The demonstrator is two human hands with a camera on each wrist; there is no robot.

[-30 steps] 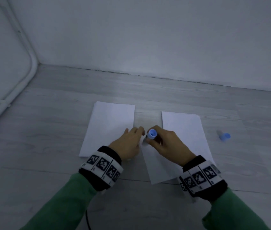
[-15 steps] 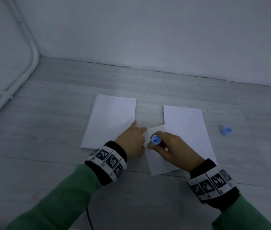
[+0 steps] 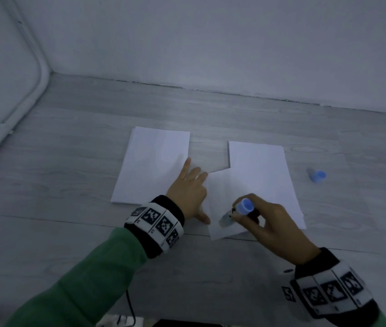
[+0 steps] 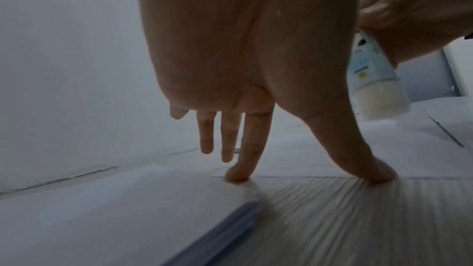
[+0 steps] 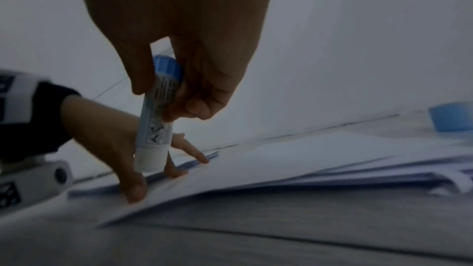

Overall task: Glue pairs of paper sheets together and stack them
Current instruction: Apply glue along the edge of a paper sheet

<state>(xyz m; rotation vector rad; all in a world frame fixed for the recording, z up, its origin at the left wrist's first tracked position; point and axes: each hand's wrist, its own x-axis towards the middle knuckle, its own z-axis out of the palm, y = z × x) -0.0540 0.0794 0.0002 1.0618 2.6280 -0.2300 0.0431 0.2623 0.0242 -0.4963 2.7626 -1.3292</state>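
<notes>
I'm mid-gluing: my right hand [image 3: 269,223] grips the glue stick [image 5: 156,120], its fingers [image 5: 199,106] curled round the tube, tip down on the skewed top sheet [image 3: 220,197]. My left hand [image 3: 188,187] lies spread, fingertips [image 4: 236,175] pinning that sheet's edge beside the left paper stack [image 3: 154,166]. Next, I judge, steady strokes without buckling the sheet.

Floor [image 3: 210,109]: matt grey wood-grain. Sheets [image 3: 260,175]: smooth matt white paper. Glue stick [image 5: 156,120]: glossy plastic, printed label. Sleeve [image 3: 88,279]: green cloth.
</notes>
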